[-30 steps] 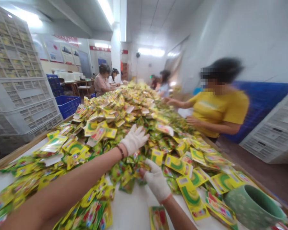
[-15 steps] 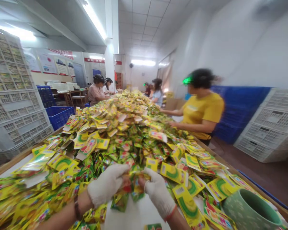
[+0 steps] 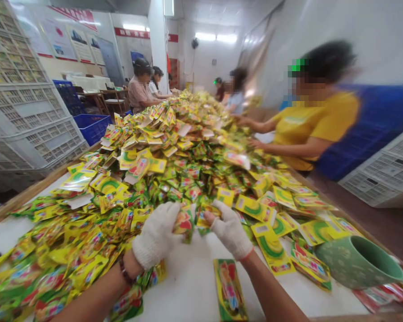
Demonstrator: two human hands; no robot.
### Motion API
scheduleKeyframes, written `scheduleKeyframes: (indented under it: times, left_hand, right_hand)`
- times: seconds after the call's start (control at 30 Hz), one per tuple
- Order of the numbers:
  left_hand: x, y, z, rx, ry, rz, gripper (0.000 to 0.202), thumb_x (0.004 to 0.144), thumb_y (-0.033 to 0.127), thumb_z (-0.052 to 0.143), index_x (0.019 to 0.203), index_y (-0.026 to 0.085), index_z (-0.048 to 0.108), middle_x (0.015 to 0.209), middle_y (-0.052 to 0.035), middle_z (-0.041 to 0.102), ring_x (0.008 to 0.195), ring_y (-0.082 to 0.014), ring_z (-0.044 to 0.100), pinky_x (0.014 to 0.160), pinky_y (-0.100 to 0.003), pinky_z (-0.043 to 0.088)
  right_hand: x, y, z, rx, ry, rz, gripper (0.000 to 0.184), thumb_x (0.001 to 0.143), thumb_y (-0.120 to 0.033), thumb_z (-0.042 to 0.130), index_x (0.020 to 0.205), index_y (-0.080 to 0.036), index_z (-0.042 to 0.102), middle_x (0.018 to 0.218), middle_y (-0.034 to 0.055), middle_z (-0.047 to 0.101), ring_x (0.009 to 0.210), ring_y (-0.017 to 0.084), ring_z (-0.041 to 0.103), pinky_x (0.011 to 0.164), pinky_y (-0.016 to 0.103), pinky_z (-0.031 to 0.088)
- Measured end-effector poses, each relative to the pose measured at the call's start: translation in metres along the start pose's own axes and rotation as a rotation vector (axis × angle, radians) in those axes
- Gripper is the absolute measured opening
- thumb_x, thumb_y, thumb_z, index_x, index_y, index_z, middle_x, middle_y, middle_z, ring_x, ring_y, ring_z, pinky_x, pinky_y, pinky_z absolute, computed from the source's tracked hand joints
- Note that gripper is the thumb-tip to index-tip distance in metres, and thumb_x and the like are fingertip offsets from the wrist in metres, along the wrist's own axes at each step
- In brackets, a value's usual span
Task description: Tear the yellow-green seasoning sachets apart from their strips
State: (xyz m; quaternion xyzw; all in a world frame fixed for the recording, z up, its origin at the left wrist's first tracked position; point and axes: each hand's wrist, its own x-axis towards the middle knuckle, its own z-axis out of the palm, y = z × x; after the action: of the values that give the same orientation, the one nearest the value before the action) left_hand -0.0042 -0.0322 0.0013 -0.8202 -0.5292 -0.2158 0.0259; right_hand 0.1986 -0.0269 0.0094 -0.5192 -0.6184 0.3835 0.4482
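My left hand, in a white knit glove, is closed on a small green and red packet. Facing it, my gloved right hand has its bare fingertips pinched on a yellow and green packet. Both hands are just above the white tabletop, at the near edge of a big heap of packets. A flat yellow and green card box lies below my right wrist. Loose yellow packets are spread to the left of my hands.
A green patterned cup-like container is at the right, beside flat yellow boxes. Co-workers line both sides, one in a yellow shirt. White crates are stacked at left, with a blue crate beyond.
The view has tipped downward, showing more of the near tabletop and the whole width of the card box. Both hands still hold packets, now slightly further apart from the table's near edge.
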Motion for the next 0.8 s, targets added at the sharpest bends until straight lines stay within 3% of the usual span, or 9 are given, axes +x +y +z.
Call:
scheduleKeyframes:
  times: [0.13, 0.27, 0.37, 0.5, 0.6, 0.7, 0.8]
  left_hand:
    - [0.002, 0.003, -0.011, 0.002, -0.144, 0.010, 0.050, 0.069, 0.026, 0.066, 0.116, 0.020, 0.050, 0.105, -0.0080, 0.060, 0.099, -0.0270, 0.056, 0.089, -0.043, 0.047]
    - [0.002, 0.001, -0.011, -0.043, -0.238, 0.120, 0.057, 0.066, 0.023, 0.069, 0.120, 0.020, 0.050, 0.111, -0.0091, 0.058, 0.103, -0.0280, 0.054, 0.090, -0.043, 0.045]
    - [0.000, 0.001, -0.007, -0.028, -0.258, 0.148, 0.056, 0.066, 0.023, 0.070, 0.119, 0.018, 0.051, 0.110, -0.0104, 0.059, 0.102, -0.0290, 0.054, 0.089, -0.043, 0.045]
    - [-0.004, 0.005, 0.001, 0.020, -0.220, 0.088, 0.054, 0.070, 0.026, 0.067, 0.120, 0.016, 0.051, 0.111, -0.0114, 0.058, 0.102, -0.0295, 0.053, 0.089, -0.044, 0.046]
    - [-0.004, 0.004, 0.002, 0.050, -0.212, 0.035, 0.051, 0.071, 0.027, 0.066, 0.119, 0.016, 0.052, 0.110, -0.0112, 0.058, 0.101, -0.0293, 0.053, 0.087, -0.043, 0.046]
    - [-0.001, 0.001, 0.001, 0.062, -0.209, 0.048, 0.053, 0.072, 0.028, 0.066, 0.121, 0.016, 0.051, 0.110, -0.0108, 0.058, 0.100, -0.0294, 0.053, 0.087, -0.044, 0.046]
    - [-0.002, 0.002, 0.003, 0.053, -0.187, 0.106, 0.057, 0.072, 0.030, 0.068, 0.124, 0.016, 0.050, 0.112, -0.0108, 0.058, 0.101, -0.0295, 0.053, 0.086, -0.044, 0.046]
  right_hand:
    - [-0.002, -0.003, -0.005, -0.055, -0.130, -0.046, 0.023, 0.079, -0.036, 0.059, 0.089, -0.016, 0.065, 0.077, 0.0016, 0.064, 0.070, 0.016, 0.055, 0.059, 0.024, 0.045]
    - [-0.003, -0.003, -0.005, -0.153, -0.251, -0.085, 0.015, 0.079, -0.031, 0.059, 0.078, -0.017, 0.066, 0.068, -0.0015, 0.058, 0.064, 0.014, 0.050, 0.056, 0.023, 0.040]
    - [-0.006, -0.003, 0.001, -0.251, -0.221, -0.100, 0.013, 0.079, -0.026, 0.057, 0.084, -0.019, 0.067, 0.072, -0.0004, 0.061, 0.067, 0.016, 0.053, 0.061, 0.025, 0.043]
    - [-0.009, -0.001, 0.009, -0.328, -0.112, -0.128, 0.018, 0.079, -0.023, 0.055, 0.094, -0.018, 0.064, 0.087, 0.0061, 0.066, 0.079, 0.021, 0.057, 0.072, 0.031, 0.046]
    - [-0.008, 0.000, 0.005, -0.173, -0.206, -0.079, 0.024, 0.083, -0.027, 0.052, 0.103, -0.018, 0.061, 0.084, 0.0035, 0.064, 0.074, 0.018, 0.056, 0.069, 0.029, 0.046]
    - [-0.004, 0.000, -0.002, -0.067, -0.221, 0.006, 0.018, 0.081, -0.029, 0.056, 0.093, -0.017, 0.064, 0.074, -0.0002, 0.061, 0.066, 0.014, 0.052, 0.062, 0.026, 0.044]
    - [-0.004, -0.003, -0.001, -0.169, -0.127, 0.002, 0.011, 0.075, -0.027, 0.061, 0.074, -0.017, 0.067, 0.070, 0.0004, 0.062, 0.069, 0.016, 0.053, 0.064, 0.027, 0.044]
